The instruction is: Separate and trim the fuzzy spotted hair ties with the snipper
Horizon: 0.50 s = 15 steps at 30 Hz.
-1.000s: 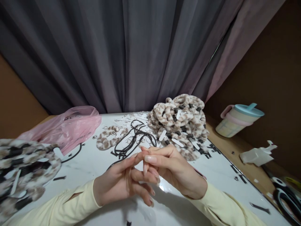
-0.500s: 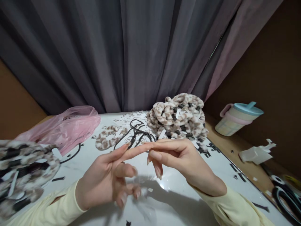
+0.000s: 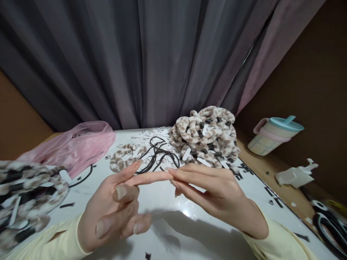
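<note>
My left hand (image 3: 104, 207) is turned partly palm up over the table, index finger stretched to the right and the other fingers loosely curled apart. It holds nothing that I can see. With fingers and thumb together, my right hand (image 3: 219, 189) grips the tip of that left index finger. Whether anything small sits between them is hidden. Just beyond the hands lie a tangle of black cords (image 3: 153, 159) and one brown-and-white plush ring (image 3: 115, 161) with a white tag on it.
A heap of plush rings (image 3: 187, 131) with black wraps stands at the back right, another plush pile (image 3: 58, 196) at left. A pink plastic bag (image 3: 92, 141), a lidded cup (image 3: 267, 141), a white bottle-like piece (image 3: 294, 177) and scissors (image 3: 322, 225) surround the white table (image 3: 189, 227).
My right hand has drawn slightly right and lower, from lying along the left index finger to gripping its tip. My left hand has moved left, its fingers turned more toward me.
</note>
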Each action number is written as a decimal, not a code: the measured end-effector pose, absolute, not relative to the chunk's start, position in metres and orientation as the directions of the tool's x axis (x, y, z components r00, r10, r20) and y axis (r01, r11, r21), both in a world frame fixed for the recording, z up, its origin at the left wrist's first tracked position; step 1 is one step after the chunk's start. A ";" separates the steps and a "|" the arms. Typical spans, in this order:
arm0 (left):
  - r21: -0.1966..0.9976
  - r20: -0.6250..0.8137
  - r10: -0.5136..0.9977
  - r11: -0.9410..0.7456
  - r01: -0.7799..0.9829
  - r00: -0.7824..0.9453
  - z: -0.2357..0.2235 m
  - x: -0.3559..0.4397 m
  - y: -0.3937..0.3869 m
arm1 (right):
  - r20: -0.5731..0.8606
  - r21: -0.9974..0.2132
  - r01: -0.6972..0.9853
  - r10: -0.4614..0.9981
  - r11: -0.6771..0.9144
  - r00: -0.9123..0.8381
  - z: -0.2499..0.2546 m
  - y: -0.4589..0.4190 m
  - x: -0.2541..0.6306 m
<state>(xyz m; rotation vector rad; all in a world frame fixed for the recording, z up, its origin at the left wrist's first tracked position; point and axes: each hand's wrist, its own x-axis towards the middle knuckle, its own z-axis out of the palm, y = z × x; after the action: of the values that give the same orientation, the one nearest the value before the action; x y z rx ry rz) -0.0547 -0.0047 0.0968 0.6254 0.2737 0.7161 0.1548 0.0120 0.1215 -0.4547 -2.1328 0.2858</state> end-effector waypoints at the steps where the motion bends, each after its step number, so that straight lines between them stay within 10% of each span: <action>1: 0.671 -0.039 0.679 0.561 -0.484 0.733 0.097 -0.055 -0.005 | 0.744 -0.316 0.241 0.397 0.918 -0.537 0.121 0.012 0.156; 15: 0.609 -0.250 0.687 0.660 -0.441 0.682 0.119 -0.055 -0.012 | 0.494 0.261 0.440 0.273 0.859 -0.826 0.119 0.006 0.156</action>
<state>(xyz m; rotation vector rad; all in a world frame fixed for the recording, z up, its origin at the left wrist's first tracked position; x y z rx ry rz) -0.0551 -0.0121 0.1192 0.5412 0.4938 0.6677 0.1560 0.0056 0.1192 -0.5239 -2.5844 -0.5096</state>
